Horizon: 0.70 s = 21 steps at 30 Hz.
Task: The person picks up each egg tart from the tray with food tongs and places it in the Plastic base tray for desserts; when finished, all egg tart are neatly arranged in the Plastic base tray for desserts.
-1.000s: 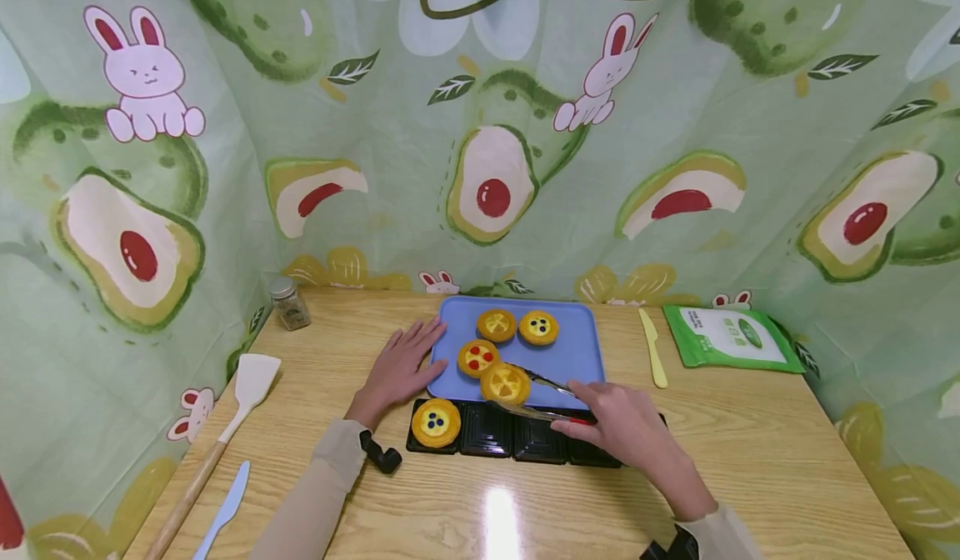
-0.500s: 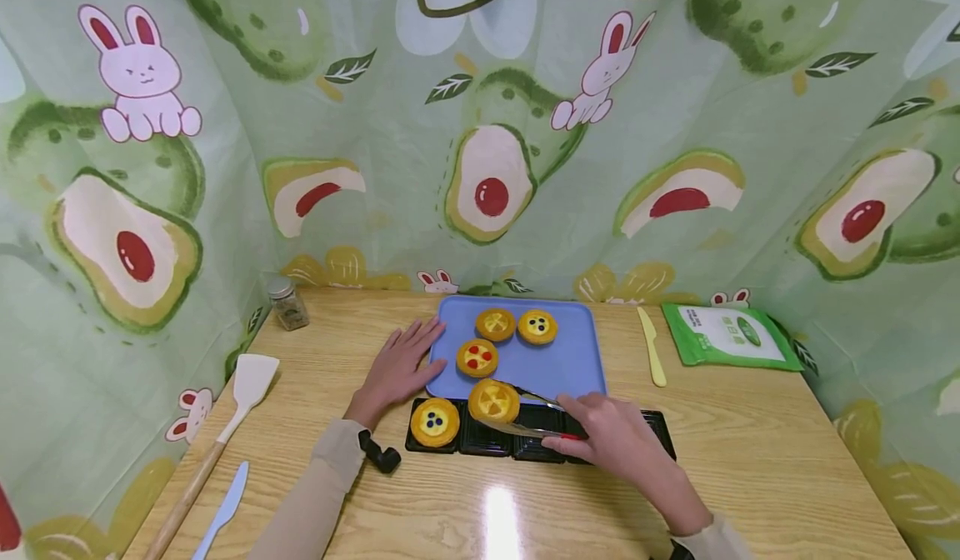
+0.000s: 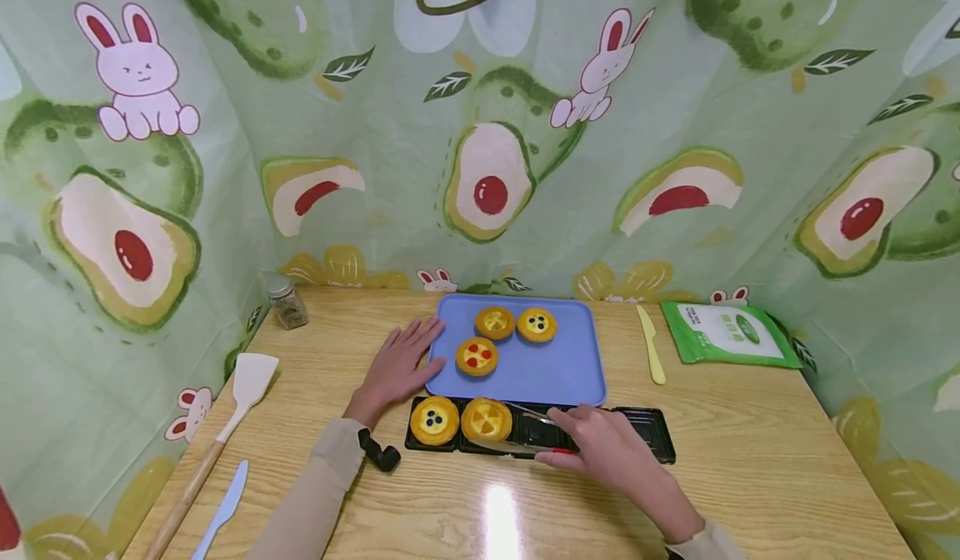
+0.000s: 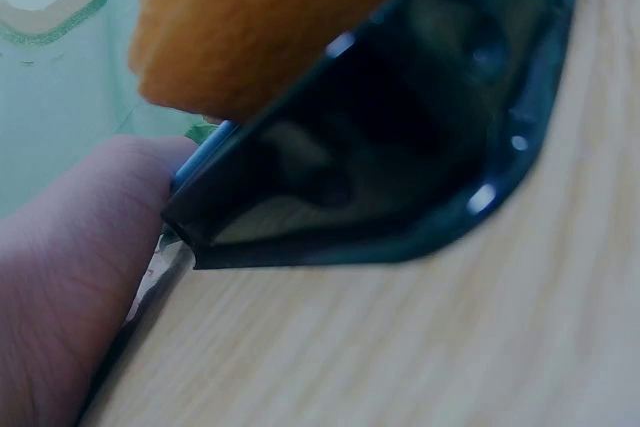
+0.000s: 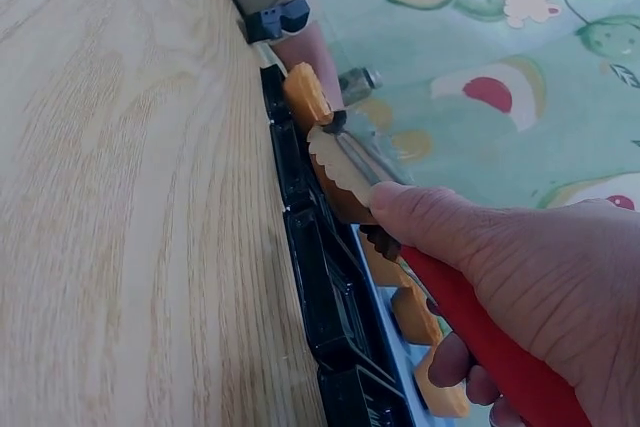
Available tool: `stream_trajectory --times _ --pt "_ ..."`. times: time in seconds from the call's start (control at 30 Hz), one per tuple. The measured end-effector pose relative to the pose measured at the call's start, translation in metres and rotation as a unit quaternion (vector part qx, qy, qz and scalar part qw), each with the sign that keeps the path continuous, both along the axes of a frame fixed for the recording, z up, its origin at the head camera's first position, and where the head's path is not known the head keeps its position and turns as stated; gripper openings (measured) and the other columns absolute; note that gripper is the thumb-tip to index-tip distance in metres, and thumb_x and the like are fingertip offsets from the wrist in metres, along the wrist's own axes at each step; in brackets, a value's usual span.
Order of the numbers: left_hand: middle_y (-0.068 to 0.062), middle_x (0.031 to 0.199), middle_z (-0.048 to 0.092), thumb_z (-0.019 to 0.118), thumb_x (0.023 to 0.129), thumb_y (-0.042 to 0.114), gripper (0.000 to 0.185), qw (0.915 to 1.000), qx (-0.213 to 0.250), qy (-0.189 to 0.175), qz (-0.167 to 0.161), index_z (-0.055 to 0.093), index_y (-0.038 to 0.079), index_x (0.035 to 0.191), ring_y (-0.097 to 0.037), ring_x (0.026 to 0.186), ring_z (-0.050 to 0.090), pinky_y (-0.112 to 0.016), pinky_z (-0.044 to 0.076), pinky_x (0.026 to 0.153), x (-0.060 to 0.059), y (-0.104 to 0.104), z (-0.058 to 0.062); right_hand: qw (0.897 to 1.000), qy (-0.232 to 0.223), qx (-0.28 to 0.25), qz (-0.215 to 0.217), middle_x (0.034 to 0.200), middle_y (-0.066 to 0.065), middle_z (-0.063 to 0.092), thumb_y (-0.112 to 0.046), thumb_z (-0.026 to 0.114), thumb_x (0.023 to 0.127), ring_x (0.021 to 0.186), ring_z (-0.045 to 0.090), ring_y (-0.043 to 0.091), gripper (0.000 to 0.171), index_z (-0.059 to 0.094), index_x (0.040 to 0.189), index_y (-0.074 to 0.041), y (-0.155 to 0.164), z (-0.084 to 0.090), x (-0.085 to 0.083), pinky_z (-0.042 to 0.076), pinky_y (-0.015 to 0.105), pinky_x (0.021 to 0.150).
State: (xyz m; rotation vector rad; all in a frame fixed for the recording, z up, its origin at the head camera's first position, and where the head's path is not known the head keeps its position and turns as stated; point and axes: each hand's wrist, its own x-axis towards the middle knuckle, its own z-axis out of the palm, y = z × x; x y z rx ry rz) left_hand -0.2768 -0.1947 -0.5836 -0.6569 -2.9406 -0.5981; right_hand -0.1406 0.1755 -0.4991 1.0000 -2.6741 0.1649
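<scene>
My right hand (image 3: 600,443) grips red-handled tongs (image 5: 485,337). Between the tong arms is an egg tart (image 3: 486,420) with yellow wedge-shaped topping, at the second compartment from the left of a black tray (image 3: 654,433); whether it touches the bottom I cannot tell. A tart with blue dots (image 3: 434,421) sits in the leftmost compartment. My left hand (image 3: 401,368) lies with fingers extended, touching the left edge of a blue tray (image 3: 558,368). That tray holds a red-dotted tart (image 3: 477,357), a wedge-topped tart (image 3: 495,324) and another blue-dotted tart (image 3: 537,325).
At the left lie a white spatula (image 3: 251,381) and a light blue knife (image 3: 225,506), with a small lidded jar (image 3: 288,303) behind. To the right are a yellow knife (image 3: 652,347) and a green-white packet (image 3: 731,335). A printed curtain (image 3: 405,210) encloses the table.
My right hand has carried the tart in the tongs from the blue tray's front edge leftward and down to the black tray's second compartment. The left hand keeps its place.
</scene>
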Motion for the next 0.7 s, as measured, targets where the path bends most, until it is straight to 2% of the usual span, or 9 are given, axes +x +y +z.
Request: stream_trajectory --times 0.33,0.6,0.7 --pt "0.011 0.173 0.018 0.043 0.105 0.063 0.074 1.0000 -0.004 0.004 -0.001 0.024 0.030 0.168 -0.025 0.161 0.016 -0.055 0.012 0.128 -0.0005 -0.0003 0.0002 1.000 -0.006 0.011 -0.010 0.064 -0.011 0.046 -0.068 0.071 0.088 0.053 0.038 0.004 0.055 0.075 0.108 -0.017 -0.0022 -0.0019 -0.0010 0.032 0.022 0.042" --pt "0.010 0.173 0.020 0.044 0.104 0.063 0.074 1.0000 0.002 0.006 -0.003 0.025 0.029 0.168 -0.027 0.161 0.018 -0.057 0.013 0.128 0.0003 -0.0003 -0.0001 1.000 -0.015 0.017 -0.016 0.069 -0.007 0.058 -0.070 0.070 0.088 0.056 0.047 0.005 0.060 0.076 0.112 -0.016 -0.0024 -0.0028 -0.0017 0.038 0.024 0.044" --pt "0.011 0.173 0.019 0.044 0.105 0.063 0.074 1.0000 0.000 0.002 -0.002 0.024 0.030 0.168 -0.026 0.161 0.016 -0.056 0.011 0.128 0.0004 -0.0004 0.0004 1.000 -0.022 0.009 -0.020 0.072 -0.006 0.061 -0.071 0.071 0.087 0.055 0.047 0.005 0.062 0.076 0.113 -0.016 -0.0027 -0.0014 -0.0016 0.038 0.022 0.044"
